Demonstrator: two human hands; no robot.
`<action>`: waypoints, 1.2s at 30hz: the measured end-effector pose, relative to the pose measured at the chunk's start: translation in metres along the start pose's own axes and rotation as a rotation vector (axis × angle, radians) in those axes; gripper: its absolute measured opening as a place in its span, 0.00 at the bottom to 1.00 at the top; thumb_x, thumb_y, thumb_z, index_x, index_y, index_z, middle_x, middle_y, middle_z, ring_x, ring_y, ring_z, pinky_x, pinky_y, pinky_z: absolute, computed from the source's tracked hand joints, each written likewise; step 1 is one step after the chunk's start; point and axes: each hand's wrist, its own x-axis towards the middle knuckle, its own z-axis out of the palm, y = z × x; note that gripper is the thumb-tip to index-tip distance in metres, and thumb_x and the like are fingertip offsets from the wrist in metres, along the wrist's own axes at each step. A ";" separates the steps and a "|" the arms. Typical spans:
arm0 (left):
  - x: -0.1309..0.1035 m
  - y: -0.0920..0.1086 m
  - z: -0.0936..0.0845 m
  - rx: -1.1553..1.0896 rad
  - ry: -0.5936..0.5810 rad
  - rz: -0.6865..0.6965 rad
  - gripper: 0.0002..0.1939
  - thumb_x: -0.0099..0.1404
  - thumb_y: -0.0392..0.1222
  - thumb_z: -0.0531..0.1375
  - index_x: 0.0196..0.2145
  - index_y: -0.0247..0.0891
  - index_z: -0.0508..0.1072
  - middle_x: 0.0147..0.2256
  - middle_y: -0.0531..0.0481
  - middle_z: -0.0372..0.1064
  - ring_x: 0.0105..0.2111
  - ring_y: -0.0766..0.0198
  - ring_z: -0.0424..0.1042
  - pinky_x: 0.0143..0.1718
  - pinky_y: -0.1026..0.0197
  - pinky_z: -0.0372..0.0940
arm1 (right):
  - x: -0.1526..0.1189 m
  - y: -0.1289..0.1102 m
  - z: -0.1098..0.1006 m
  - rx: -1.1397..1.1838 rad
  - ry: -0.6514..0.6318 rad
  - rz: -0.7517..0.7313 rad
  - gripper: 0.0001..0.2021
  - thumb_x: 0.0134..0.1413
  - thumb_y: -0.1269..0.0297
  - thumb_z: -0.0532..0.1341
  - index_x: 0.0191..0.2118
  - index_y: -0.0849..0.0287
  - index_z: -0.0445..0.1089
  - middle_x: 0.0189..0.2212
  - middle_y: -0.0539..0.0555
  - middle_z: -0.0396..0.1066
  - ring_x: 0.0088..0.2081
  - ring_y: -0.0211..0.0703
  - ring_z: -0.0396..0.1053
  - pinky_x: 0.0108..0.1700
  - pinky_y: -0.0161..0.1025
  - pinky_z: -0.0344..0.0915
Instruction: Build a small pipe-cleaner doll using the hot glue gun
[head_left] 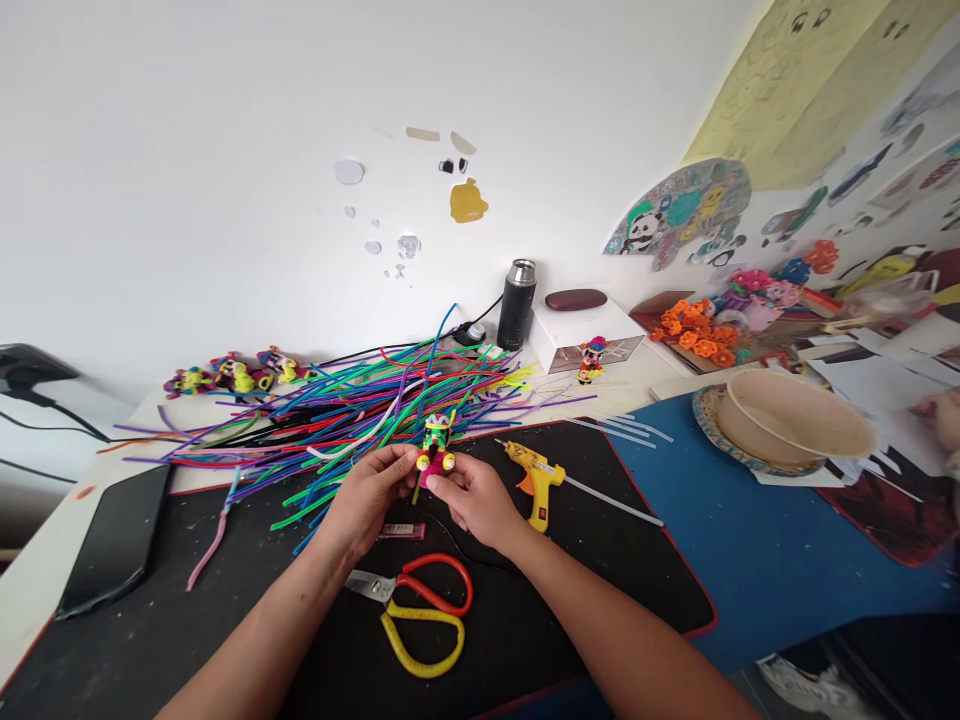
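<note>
A small pipe-cleaner figure (pixel 436 452) with a green face, yellow round paws and a magenta lower body is held upright over the black mat (pixel 517 620). My left hand (pixel 373 492) pinches its left side, and my right hand (pixel 478 497) grips its right side and lower part. Beyond the figure lies a wide heap of coloured pipe cleaners (pixel 360 400). Scissors (pixel 424 610) with one red and one yellow handle rest below my hands. To the right of my right hand is a yellow glue gun (pixel 541 484) with a glue stick in its back.
A phone (pixel 116 540) lies at the left. Several finished figures (pixel 238 375) sit at the back left, another (pixel 592 360) by a white box (pixel 589 330). A black bottle (pixel 517 305) stands behind. A beige bowl (pixel 795 420) and a person's hand (pixel 941 415) are at the right.
</note>
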 end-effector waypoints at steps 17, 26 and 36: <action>-0.001 0.003 0.000 0.063 -0.035 -0.002 0.20 0.50 0.55 0.76 0.27 0.35 0.79 0.24 0.51 0.68 0.23 0.67 0.62 0.26 0.63 0.58 | 0.000 -0.003 -0.002 -0.015 -0.010 0.006 0.18 0.56 0.46 0.68 0.36 0.57 0.68 0.19 0.41 0.56 0.17 0.31 0.52 0.19 0.33 0.46; 0.003 0.003 -0.007 0.029 -0.081 -0.044 0.18 0.52 0.52 0.77 0.30 0.35 0.80 0.26 0.51 0.70 0.24 0.66 0.64 0.27 0.64 0.60 | 0.000 -0.002 -0.002 0.014 -0.034 -0.001 0.18 0.56 0.47 0.68 0.37 0.58 0.69 0.19 0.41 0.57 0.16 0.31 0.52 0.19 0.33 0.47; 0.005 0.002 -0.020 -0.179 -0.184 -0.234 0.20 0.49 0.44 0.81 0.38 0.35 0.84 0.33 0.47 0.77 0.30 0.64 0.72 0.34 0.63 0.68 | -0.002 -0.004 -0.002 -0.037 -0.083 0.014 0.20 0.57 0.45 0.69 0.41 0.59 0.75 0.18 0.42 0.55 0.19 0.33 0.49 0.22 0.34 0.46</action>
